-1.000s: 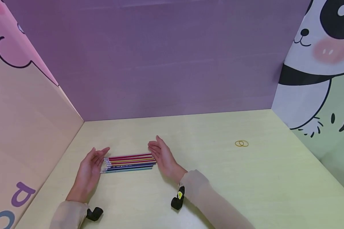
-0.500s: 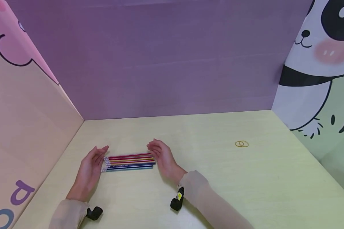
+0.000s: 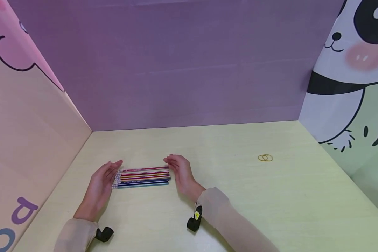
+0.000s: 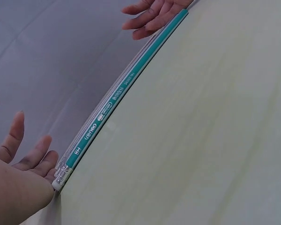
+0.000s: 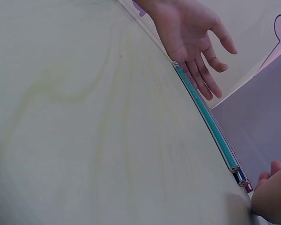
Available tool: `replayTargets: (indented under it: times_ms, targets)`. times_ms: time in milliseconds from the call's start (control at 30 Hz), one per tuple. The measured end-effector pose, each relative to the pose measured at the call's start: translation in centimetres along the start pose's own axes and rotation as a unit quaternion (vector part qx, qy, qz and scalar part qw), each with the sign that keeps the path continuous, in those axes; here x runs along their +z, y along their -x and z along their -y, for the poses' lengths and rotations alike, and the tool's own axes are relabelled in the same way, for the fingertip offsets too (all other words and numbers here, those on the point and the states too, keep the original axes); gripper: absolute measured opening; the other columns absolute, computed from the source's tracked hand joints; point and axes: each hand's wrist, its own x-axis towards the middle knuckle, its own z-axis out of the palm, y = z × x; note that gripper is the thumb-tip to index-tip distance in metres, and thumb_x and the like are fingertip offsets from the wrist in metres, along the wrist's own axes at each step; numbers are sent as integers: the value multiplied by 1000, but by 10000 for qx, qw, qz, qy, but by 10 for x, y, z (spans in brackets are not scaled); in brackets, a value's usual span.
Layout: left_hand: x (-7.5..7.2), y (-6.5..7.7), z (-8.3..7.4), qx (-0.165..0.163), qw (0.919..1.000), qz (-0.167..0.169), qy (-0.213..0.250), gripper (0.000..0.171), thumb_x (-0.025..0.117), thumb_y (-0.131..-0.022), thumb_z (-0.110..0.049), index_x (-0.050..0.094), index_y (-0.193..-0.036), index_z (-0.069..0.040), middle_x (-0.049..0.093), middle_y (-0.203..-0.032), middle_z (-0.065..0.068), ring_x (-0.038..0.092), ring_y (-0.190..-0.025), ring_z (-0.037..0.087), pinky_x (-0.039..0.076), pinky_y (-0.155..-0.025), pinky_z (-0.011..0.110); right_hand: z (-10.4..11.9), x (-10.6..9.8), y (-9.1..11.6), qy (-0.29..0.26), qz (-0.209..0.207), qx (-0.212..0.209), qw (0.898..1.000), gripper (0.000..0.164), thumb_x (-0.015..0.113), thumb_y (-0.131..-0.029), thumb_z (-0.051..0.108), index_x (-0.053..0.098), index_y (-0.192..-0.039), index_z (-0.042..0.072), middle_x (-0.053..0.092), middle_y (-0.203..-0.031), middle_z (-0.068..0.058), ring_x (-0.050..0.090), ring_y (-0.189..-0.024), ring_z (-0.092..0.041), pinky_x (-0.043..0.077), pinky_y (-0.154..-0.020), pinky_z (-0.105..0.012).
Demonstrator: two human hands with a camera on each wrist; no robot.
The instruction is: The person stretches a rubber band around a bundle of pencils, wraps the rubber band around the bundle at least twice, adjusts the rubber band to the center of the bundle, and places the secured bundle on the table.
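Several pencils [image 3: 143, 177] lie side by side on the table in a flat row, red ones at the far side, blue and teal nearer. Their white eraser ends point left. My left hand [image 3: 99, 187] stands on edge at the eraser ends, fingers extended, palm facing the row. At the other ends, my right hand [image 3: 182, 176] faces it with fingers together and slightly bent. Neither hand grips a pencil. The nearest, a teal pencil [image 4: 110, 108], shows its printed side in the left wrist view. In the right wrist view the unsharpened ends of some pencils [image 5: 232, 169] lie near my right hand.
Two overlapping yellow rubber bands [image 3: 267, 158] lie on the table [image 3: 302, 196] at the right. A purple wall [image 3: 192, 70] closes the back, with cartoon-printed panels at both sides. A small black camera [image 3: 194, 222] is strapped to each wrist.
The fingers of my left hand have shifted slightly right, and those of my right hand slightly toward me. The far pencils have slid a little right; the row's right ends look more even.
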Motion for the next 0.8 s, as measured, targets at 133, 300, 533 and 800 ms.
replayTargets:
  times_ms: [133,300,533,800]
  targets:
    - [1,-1,0,42,10000,66,-16,37,42,-107,-39,55,-115,-5,44,-142,5,21,-145,28,13,-123,32,-2,-1,0,309,270,17,9992,39,51,-98,21,57,-123,-8,59,-130,-20,49,-131,-36,30,-117,-41]
    - [4,-1,1,56,9999,-138,-12,36,45,-106,-39,53,-115,-5,46,-142,4,23,-146,27,13,-123,33,0,-1,-1,682,481,34,9965,39,51,-99,20,56,-127,-8,55,-137,-24,50,-131,-32,30,-117,-42]
    - [4,-2,3,-9,9992,-343,211,42,45,-106,-42,51,-124,-4,39,-147,6,21,-149,25,11,-123,32,2,-1,-1,699,307,174,9969,44,53,-99,28,56,-129,-5,57,-137,-19,50,-132,-28,29,-118,-40]
    - [11,-1,5,-141,9984,-406,355,42,43,-106,-44,52,-121,-6,34,-151,6,18,-148,21,8,-123,28,-3,6,3,690,383,243,9966,47,51,-100,36,60,-124,-2,50,-145,-16,46,-135,-25,25,-120,-39]
